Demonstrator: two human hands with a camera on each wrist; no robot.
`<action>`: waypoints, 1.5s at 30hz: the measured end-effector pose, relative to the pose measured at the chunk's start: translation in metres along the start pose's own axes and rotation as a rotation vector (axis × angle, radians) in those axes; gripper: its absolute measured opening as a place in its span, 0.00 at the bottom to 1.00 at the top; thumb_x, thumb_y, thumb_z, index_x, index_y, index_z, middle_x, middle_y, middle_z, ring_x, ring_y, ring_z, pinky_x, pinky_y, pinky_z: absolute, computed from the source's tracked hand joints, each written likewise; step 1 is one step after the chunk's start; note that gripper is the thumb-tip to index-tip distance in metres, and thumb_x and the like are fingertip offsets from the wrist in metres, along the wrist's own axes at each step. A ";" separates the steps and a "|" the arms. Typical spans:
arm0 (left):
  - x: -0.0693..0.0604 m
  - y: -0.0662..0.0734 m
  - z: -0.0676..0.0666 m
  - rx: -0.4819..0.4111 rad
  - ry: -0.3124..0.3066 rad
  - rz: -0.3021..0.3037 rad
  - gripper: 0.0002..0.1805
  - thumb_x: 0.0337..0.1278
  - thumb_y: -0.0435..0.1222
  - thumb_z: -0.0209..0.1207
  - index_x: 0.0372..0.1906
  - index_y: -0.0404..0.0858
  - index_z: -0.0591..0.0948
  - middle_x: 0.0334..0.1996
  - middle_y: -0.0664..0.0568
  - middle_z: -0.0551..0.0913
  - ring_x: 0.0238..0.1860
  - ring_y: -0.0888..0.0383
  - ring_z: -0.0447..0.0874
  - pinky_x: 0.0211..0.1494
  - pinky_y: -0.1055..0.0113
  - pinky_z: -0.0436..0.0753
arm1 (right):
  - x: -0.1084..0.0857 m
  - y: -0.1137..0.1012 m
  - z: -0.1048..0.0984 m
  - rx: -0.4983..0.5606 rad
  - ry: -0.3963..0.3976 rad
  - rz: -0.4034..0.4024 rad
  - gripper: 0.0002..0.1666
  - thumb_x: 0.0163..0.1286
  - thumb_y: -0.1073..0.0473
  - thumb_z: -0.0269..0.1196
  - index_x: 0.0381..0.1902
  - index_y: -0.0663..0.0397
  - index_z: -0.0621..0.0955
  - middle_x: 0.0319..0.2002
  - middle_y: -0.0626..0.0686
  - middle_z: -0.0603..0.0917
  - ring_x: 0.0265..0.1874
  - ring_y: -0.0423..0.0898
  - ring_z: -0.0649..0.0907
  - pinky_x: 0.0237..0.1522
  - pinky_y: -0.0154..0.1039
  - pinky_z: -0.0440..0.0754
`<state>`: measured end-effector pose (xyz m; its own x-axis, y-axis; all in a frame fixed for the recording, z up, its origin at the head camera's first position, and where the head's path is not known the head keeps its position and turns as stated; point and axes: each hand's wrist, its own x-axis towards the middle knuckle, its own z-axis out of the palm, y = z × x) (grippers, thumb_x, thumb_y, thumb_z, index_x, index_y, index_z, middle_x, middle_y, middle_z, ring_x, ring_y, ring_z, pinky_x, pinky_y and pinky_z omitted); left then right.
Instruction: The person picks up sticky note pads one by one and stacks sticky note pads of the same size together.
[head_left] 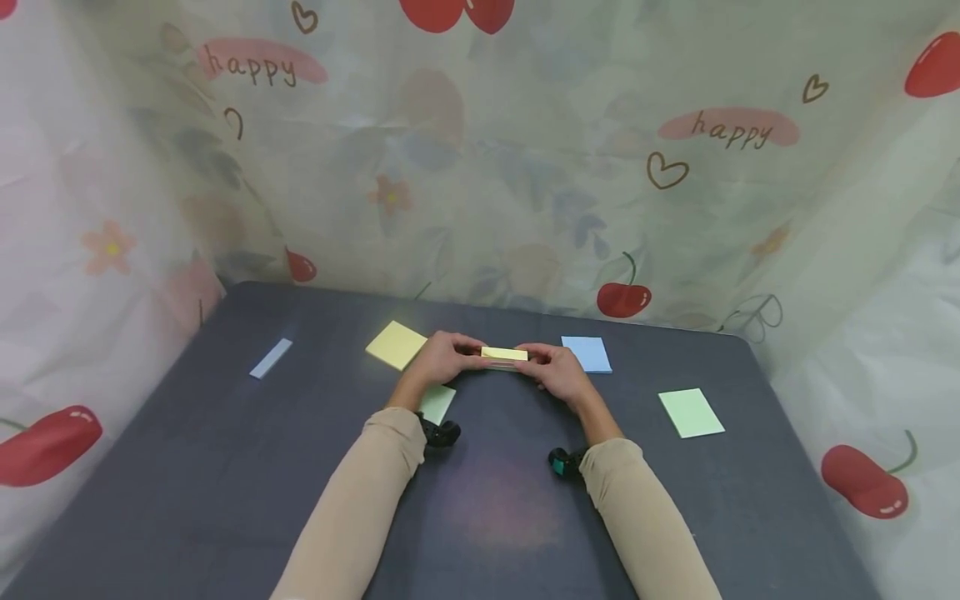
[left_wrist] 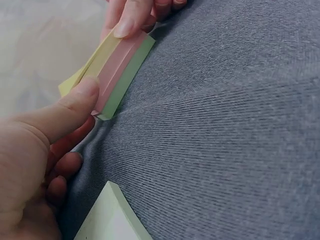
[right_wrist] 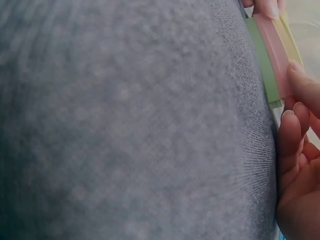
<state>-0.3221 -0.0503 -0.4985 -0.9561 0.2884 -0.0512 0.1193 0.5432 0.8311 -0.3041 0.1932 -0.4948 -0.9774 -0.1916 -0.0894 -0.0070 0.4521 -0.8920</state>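
Observation:
Near the table's far edge, both hands hold a small stack of sticky note pads (head_left: pixel 504 354) between them. Yellow lies on top, pink in the middle and green at the bottom, as the wrist views show. My left hand (head_left: pixel 442 358) pinches one end, its thumb (left_wrist: pixel 82 95) against the stack's side. At the other end my right hand (head_left: pixel 558 372) pinches it the same way, thumb (right_wrist: pixel 302 85) along the side. The yellow layer (left_wrist: pixel 72 82) curves and stands slightly apart at the left end. Fingers behind the stack are partly hidden.
By the left forearm lie a yellow pad (head_left: pixel 393 343) and a pale green pad (head_left: pixel 437 403), partly covered. A blue pad (head_left: pixel 588 354) sits just behind the right hand, another green pad (head_left: pixel 691 413) farther right. A narrow blue strip (head_left: pixel 271 358) lies at left. Printed curtains surround the table.

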 end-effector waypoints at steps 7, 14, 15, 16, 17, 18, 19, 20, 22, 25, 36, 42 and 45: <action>0.001 0.002 -0.001 -0.022 -0.010 0.010 0.21 0.56 0.46 0.73 0.54 0.44 0.88 0.47 0.50 0.90 0.44 0.56 0.84 0.47 0.65 0.79 | 0.000 -0.001 -0.002 -0.016 -0.020 -0.017 0.21 0.68 0.55 0.71 0.57 0.53 0.85 0.28 0.47 0.82 0.22 0.41 0.76 0.29 0.33 0.78; 0.003 0.002 -0.002 -0.031 -0.025 0.042 0.19 0.57 0.43 0.73 0.53 0.43 0.88 0.44 0.49 0.89 0.41 0.57 0.82 0.44 0.68 0.78 | 0.001 0.000 -0.002 -0.025 -0.009 -0.011 0.21 0.68 0.54 0.70 0.57 0.52 0.85 0.31 0.50 0.85 0.23 0.41 0.77 0.29 0.33 0.79; 0.003 0.002 -0.002 -0.033 -0.026 0.039 0.19 0.57 0.42 0.73 0.53 0.43 0.88 0.44 0.49 0.89 0.40 0.57 0.82 0.44 0.68 0.78 | 0.001 0.000 -0.002 -0.026 -0.010 -0.012 0.21 0.68 0.54 0.70 0.57 0.52 0.85 0.31 0.51 0.85 0.23 0.41 0.77 0.29 0.33 0.79; 0.004 0.002 -0.002 -0.035 -0.029 0.036 0.19 0.56 0.42 0.73 0.53 0.43 0.88 0.44 0.49 0.88 0.40 0.57 0.82 0.43 0.68 0.77 | 0.001 0.000 -0.002 -0.026 -0.010 -0.013 0.21 0.68 0.54 0.70 0.57 0.52 0.85 0.32 0.51 0.85 0.23 0.41 0.78 0.29 0.33 0.79; 0.004 0.002 -0.002 -0.034 -0.030 0.034 0.19 0.57 0.42 0.73 0.53 0.43 0.87 0.45 0.49 0.88 0.40 0.57 0.82 0.44 0.68 0.77 | 0.001 0.000 -0.001 -0.030 -0.012 -0.014 0.21 0.68 0.54 0.70 0.57 0.52 0.85 0.32 0.51 0.85 0.24 0.42 0.78 0.29 0.34 0.79; 0.004 0.002 -0.002 -0.034 -0.031 0.032 0.19 0.57 0.42 0.73 0.54 0.43 0.87 0.45 0.49 0.88 0.40 0.57 0.82 0.43 0.68 0.78 | 0.001 0.001 -0.001 -0.029 -0.012 -0.011 0.21 0.68 0.54 0.71 0.57 0.52 0.85 0.32 0.51 0.85 0.24 0.42 0.78 0.30 0.34 0.79; 0.003 0.003 -0.002 -0.034 -0.032 0.029 0.19 0.57 0.42 0.73 0.54 0.43 0.87 0.45 0.49 0.88 0.40 0.57 0.82 0.43 0.67 0.77 | 0.000 0.001 -0.001 -0.032 -0.013 -0.011 0.21 0.68 0.54 0.71 0.57 0.52 0.85 0.32 0.51 0.85 0.24 0.42 0.78 0.30 0.34 0.79; 0.003 0.003 -0.002 -0.034 -0.033 0.029 0.19 0.57 0.42 0.73 0.54 0.43 0.87 0.45 0.49 0.88 0.40 0.57 0.81 0.43 0.67 0.77 | 0.000 0.001 -0.001 -0.032 -0.015 -0.011 0.21 0.68 0.54 0.71 0.57 0.52 0.85 0.32 0.51 0.85 0.25 0.42 0.78 0.30 0.34 0.79; 0.003 0.004 -0.002 -0.030 -0.035 0.033 0.20 0.58 0.43 0.72 0.54 0.43 0.87 0.45 0.49 0.88 0.40 0.57 0.81 0.43 0.67 0.77 | 0.000 0.002 -0.002 -0.038 -0.018 -0.013 0.22 0.68 0.54 0.71 0.58 0.53 0.85 0.32 0.51 0.85 0.25 0.42 0.78 0.31 0.34 0.79; 0.002 0.005 -0.002 -0.023 -0.034 0.038 0.20 0.58 0.43 0.72 0.54 0.42 0.87 0.44 0.48 0.88 0.39 0.57 0.81 0.43 0.68 0.77 | 0.000 0.002 -0.002 -0.042 -0.019 -0.012 0.22 0.68 0.54 0.71 0.58 0.53 0.85 0.32 0.51 0.85 0.25 0.42 0.78 0.31 0.34 0.79; 0.004 0.003 -0.002 -0.016 -0.032 0.030 0.19 0.58 0.41 0.72 0.53 0.41 0.87 0.44 0.49 0.88 0.40 0.58 0.82 0.43 0.68 0.77 | 0.002 0.004 -0.002 -0.080 -0.016 -0.018 0.22 0.68 0.55 0.70 0.58 0.55 0.84 0.30 0.49 0.83 0.23 0.42 0.77 0.30 0.35 0.78; 0.003 0.005 -0.003 0.020 -0.052 0.027 0.22 0.55 0.43 0.74 0.54 0.42 0.86 0.46 0.50 0.88 0.42 0.57 0.83 0.47 0.64 0.79 | 0.001 0.005 -0.001 -0.093 -0.016 -0.027 0.21 0.69 0.56 0.70 0.58 0.57 0.84 0.28 0.48 0.82 0.21 0.41 0.76 0.27 0.35 0.77; 0.002 0.005 -0.004 0.057 -0.027 0.047 0.26 0.54 0.46 0.75 0.58 0.43 0.84 0.50 0.50 0.86 0.48 0.55 0.83 0.53 0.60 0.81 | 0.002 0.005 0.000 -0.086 -0.022 -0.031 0.21 0.68 0.56 0.70 0.57 0.56 0.84 0.28 0.49 0.82 0.22 0.41 0.77 0.28 0.34 0.77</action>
<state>-0.3248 -0.0503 -0.4920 -0.9416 0.3355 -0.0282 0.1799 0.5722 0.8001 -0.3064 0.1955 -0.4996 -0.9715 -0.2256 -0.0728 -0.0565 0.5188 -0.8530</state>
